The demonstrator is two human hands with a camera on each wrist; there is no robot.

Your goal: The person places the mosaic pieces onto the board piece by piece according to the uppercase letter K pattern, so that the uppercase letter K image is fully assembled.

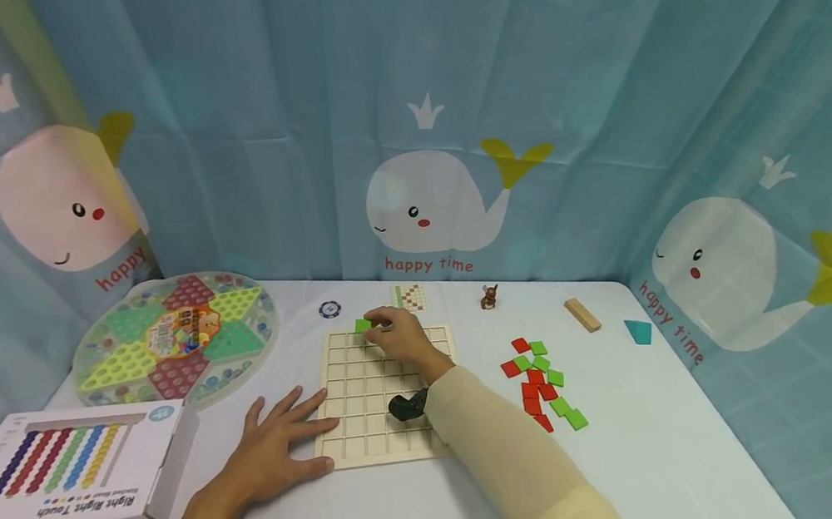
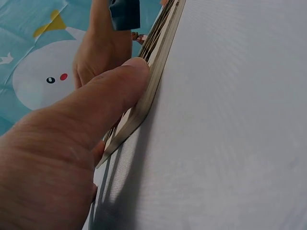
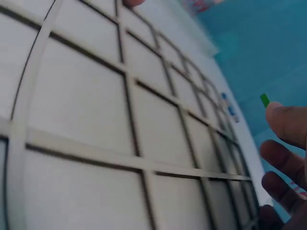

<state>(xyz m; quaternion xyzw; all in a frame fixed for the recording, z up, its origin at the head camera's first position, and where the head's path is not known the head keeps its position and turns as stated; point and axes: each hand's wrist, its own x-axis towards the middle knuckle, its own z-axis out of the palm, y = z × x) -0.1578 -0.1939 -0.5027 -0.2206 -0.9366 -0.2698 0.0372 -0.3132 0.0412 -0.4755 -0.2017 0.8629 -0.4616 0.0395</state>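
Observation:
Between the thumb and a finger of my right hand (image 1: 401, 336) is a small green square tile (image 1: 362, 326), pinched above the far left edge of a wooden grid board (image 1: 362, 446). In the right wrist view the tile (image 3: 265, 100) shows edge-on at the fingertips, over the board's raised lines. My left hand (image 1: 283, 439) lies with spread fingers at the board's left side, its fingertips touching the edge. The left wrist view has the left thumb (image 2: 115, 86) resting on the board's rim (image 2: 153, 86).
Red and green tiles (image 1: 541, 381) lie scattered right of the board. Behind it are a patterned card (image 1: 409, 297), a poker chip (image 1: 330, 309) and a small animal figurine (image 1: 489, 297). A wooden block (image 1: 583, 315) and teal piece (image 1: 639, 332) lie right; a round game board (image 1: 175, 337) and box (image 1: 76, 476) left.

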